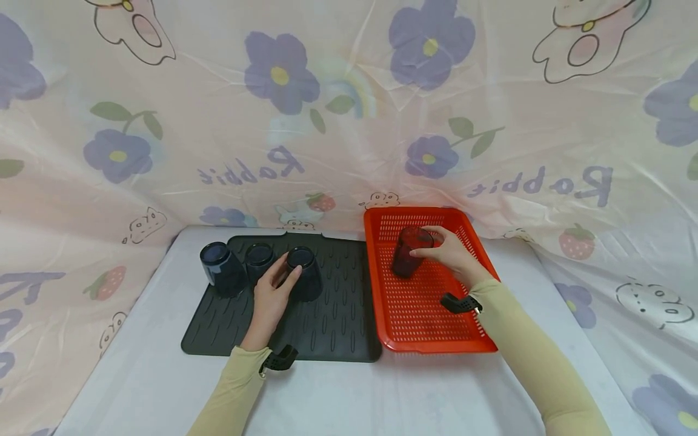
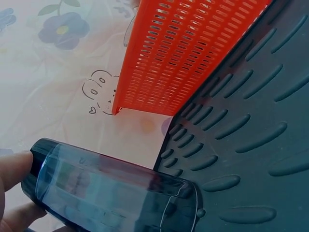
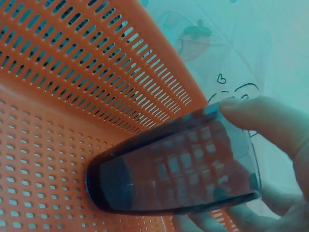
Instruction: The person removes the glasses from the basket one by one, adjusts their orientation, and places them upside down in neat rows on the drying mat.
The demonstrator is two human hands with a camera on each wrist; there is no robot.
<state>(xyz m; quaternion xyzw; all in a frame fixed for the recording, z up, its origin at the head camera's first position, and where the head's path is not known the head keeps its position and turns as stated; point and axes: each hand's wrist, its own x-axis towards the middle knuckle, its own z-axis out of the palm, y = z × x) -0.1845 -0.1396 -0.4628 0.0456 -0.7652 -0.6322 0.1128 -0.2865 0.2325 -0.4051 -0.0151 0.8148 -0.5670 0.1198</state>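
Dark tinted glass (image 1: pixel 410 251) upright in the red basket (image 1: pixel 431 321), mouth up, right hand (image 1: pixel 452 254) pinching its rim.

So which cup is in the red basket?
The cup the right hand holds. It stands alone in the basket; the other three sit on the black mat.

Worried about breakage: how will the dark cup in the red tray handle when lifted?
The dark cup looks smooth, glossy and see-through, so probably slippery and possibly brittle. It is tall and narrow on the perforated red tray, so apt to tip. The right hand grips its rim.
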